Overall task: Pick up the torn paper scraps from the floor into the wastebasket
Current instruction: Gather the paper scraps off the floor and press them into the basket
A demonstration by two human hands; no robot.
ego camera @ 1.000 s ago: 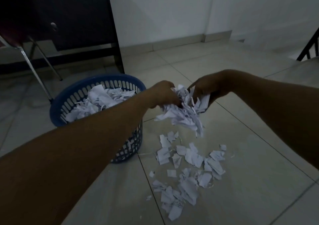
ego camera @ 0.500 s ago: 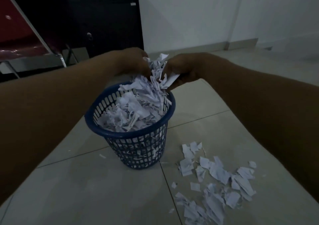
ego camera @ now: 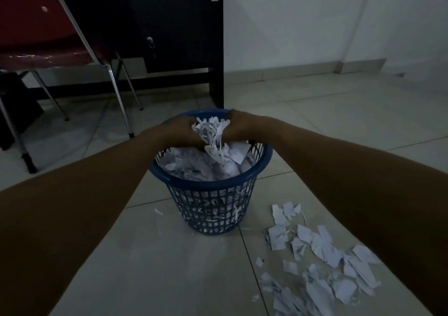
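A blue mesh wastebasket [ego camera: 213,209] stands on the tiled floor, nearly full of white paper scraps. Right over its opening my left hand [ego camera: 178,131] and my right hand [ego camera: 242,127] press a bunch of torn scraps [ego camera: 212,131] between them; some strips hang down into the basket. A spread of torn paper scraps [ego camera: 320,267] lies on the floor to the right of the basket, near my right forearm. One small scrap [ego camera: 158,211] lies left of the basket.
A red chair with chrome legs [ego camera: 116,92] stands at the back left. Behind the basket is a dark cabinet [ego camera: 179,36] with a key in its door. White walls close the room at the back right.
Both hands have carried the bunch of scraps from above the floor pile to over the basket and lowered it to the rim. The view has shifted so the basket sits in the centre.
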